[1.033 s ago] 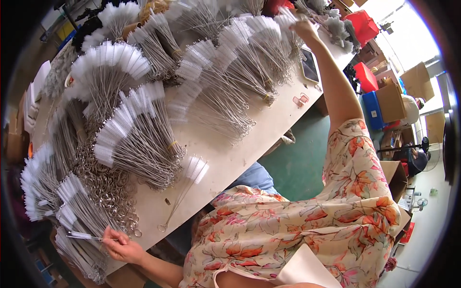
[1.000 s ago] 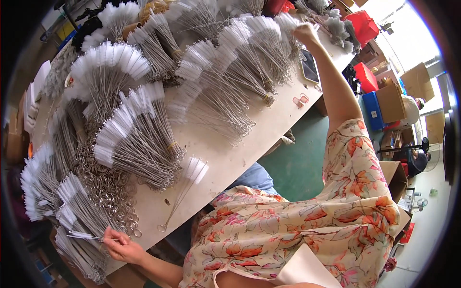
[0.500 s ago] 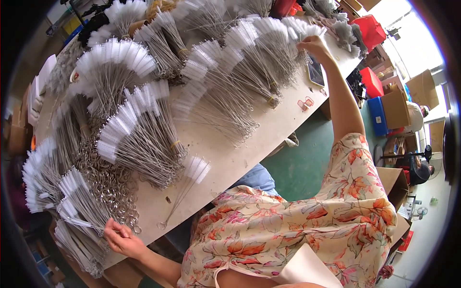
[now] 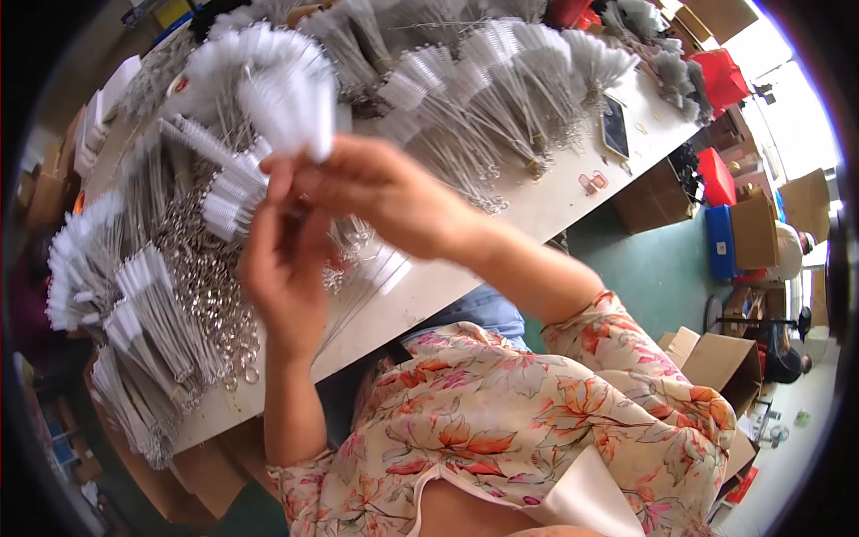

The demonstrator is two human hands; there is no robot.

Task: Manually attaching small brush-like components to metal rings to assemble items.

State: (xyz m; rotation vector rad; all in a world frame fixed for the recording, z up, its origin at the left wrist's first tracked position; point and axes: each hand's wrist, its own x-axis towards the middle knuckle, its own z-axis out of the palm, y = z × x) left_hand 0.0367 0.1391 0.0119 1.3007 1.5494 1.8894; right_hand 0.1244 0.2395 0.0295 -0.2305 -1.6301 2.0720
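Over the table, both my hands meet in front of the brush piles. My right hand (image 4: 376,188) is closed on a small bunch of white-bristled wire brushes (image 4: 288,103), blurred by motion. My left hand (image 4: 286,268) is closed just beneath it, fingertips close to the right thumb. A single wire brush (image 4: 213,148) slants out to the left from the fingertips, apparently in the left hand; its wire end is hidden. Behind the hands lies a partly covered brush bundle (image 4: 228,204). A few loose brushes (image 4: 387,270) rest by the near table edge, beside my left forearm.
Brush bundles (image 4: 165,300) fill the left of the table (image 4: 528,210), around a heap of metal rings (image 4: 234,336). More bundles (image 4: 501,80) stand along the back. At right lie a phone (image 4: 615,127) and a small clear-and-red item (image 4: 592,183). Cardboard boxes (image 4: 716,362) stand beyond.
My right hand has come from the far right bundles to the middle, now with a bunch of brushes. My left hand has risen from the left bundles to meet it. The view has shifted slightly.
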